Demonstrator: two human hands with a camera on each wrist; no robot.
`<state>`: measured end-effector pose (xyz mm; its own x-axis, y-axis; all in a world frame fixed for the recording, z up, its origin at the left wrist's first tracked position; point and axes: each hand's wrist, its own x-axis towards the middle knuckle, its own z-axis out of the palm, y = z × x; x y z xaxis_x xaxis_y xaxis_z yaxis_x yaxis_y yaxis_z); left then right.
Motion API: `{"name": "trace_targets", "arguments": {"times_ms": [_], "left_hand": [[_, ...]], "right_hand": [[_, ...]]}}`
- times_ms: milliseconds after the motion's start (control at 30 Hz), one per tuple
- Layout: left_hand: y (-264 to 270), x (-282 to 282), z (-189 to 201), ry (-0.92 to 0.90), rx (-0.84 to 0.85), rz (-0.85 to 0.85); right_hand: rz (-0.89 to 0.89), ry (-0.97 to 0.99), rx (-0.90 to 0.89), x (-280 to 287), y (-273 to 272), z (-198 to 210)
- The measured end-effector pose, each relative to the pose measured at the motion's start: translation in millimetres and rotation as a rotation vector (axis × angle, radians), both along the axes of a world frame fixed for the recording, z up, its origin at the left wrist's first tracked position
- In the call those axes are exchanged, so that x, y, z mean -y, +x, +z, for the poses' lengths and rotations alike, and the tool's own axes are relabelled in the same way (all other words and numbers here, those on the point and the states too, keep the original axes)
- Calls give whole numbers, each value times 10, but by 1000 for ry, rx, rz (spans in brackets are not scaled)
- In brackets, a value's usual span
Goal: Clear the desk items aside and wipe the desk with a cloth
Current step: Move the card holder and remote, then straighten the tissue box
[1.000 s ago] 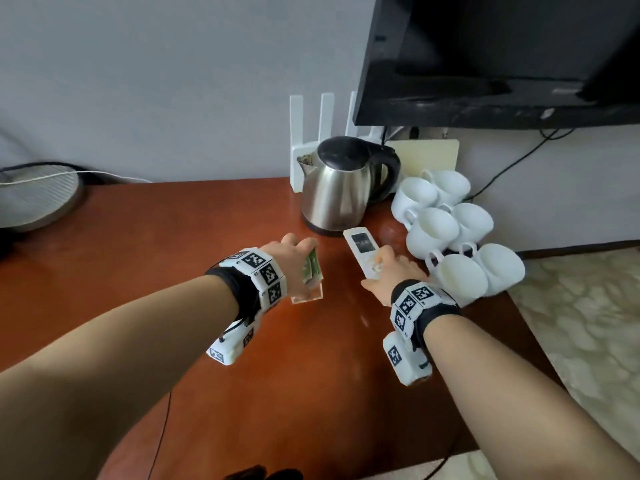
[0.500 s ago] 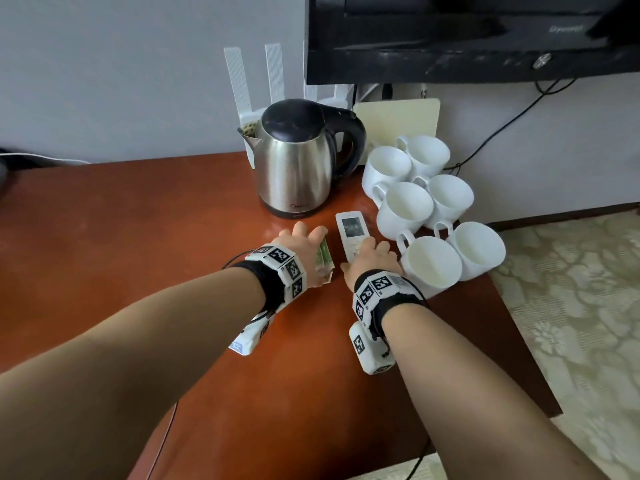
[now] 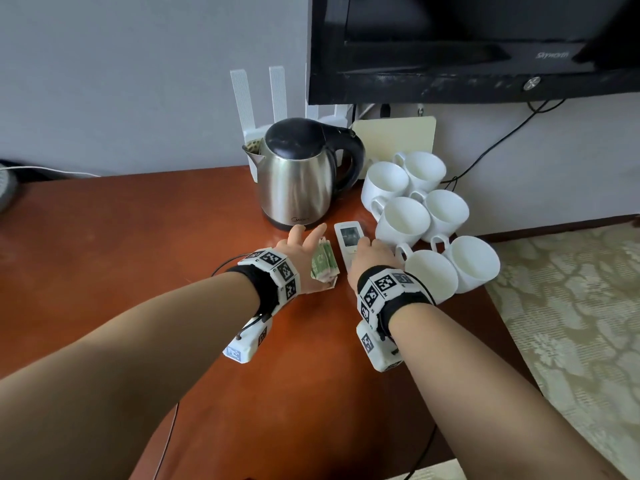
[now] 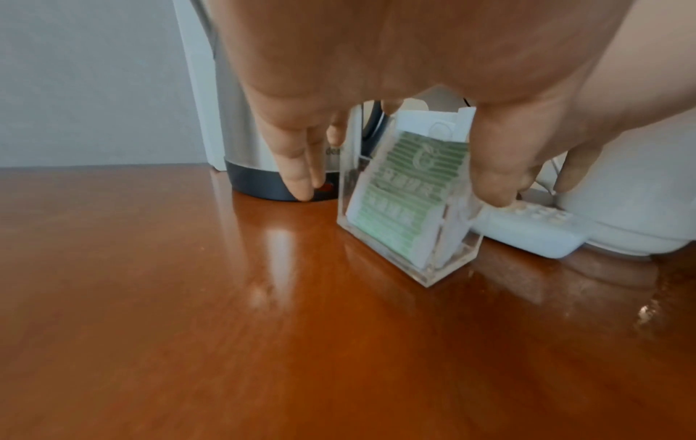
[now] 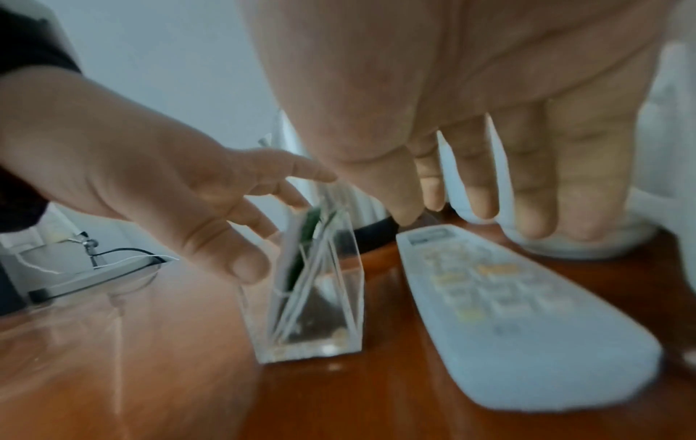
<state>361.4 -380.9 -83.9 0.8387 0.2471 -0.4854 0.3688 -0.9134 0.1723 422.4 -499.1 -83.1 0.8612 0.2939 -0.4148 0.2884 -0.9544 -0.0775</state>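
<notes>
A clear plastic holder (image 3: pixel 323 266) with green packets stands upright on the red-brown desk (image 3: pixel 138 258), just in front of the steel kettle (image 3: pixel 298 178). My left hand (image 3: pixel 304 242) hovers over the holder (image 4: pixel 406 205) with its fingers (image 4: pixel 297 175) straight and spread; the thumb sits beside the holder's side wall (image 5: pixel 312 297). A white remote (image 3: pixel 349 237) lies flat to the right of the holder. My right hand (image 3: pixel 372 252) is above the remote (image 5: pixel 508 312), its fingers (image 5: pixel 535 193) straight and hanging down, gripping nothing. No cloth is in view.
Several white cups (image 3: pixel 401 220) crowd the desk's back right corner, beside the remote. Behind the kettle stand a white router (image 3: pixel 258 98) and a cream board (image 3: pixel 394 140). A black TV (image 3: pixel 467 46) hangs above. The desk's right edge drops to a patterned carpet (image 3: pixel 571 323).
Both hands moved forward toward the kettle and cups. The left hand let go of the packet holder and the right hand released the remote; both now rest on the desk.
</notes>
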Motion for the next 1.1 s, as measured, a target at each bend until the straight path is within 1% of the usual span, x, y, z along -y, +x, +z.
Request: {"name": "trace_targets", "arguments": {"times_ms": [100, 200, 267, 400, 600, 800, 967, 1100], "left_hand": [[-58, -104, 83, 12, 27, 4], [-176, -245, 165, 48, 75, 71], [-301, -384, 259, 61, 88, 117], [-688, -762, 514, 52, 157, 196], [-1438, -1634, 761, 134, 230, 289], [-2410, -2594, 1064, 232, 321, 381], [-3177, -3401, 1258, 274, 291, 497], [-3677, -3958, 1198, 268, 267, 561]], "right_hand": [[85, 29, -18, -72, -45, 181], [188, 168, -81, -191, -133, 348], [266, 225, -62, -314, -225, 472], [383, 263, -25, -704, -472, 692], [518, 294, 8, -1521, -983, 927], [636, 312, 12, -2518, -1691, 1147], [720, 323, -7, -3318, -2293, 1232], [767, 319, -18, -3901, -2683, 1189]]}}
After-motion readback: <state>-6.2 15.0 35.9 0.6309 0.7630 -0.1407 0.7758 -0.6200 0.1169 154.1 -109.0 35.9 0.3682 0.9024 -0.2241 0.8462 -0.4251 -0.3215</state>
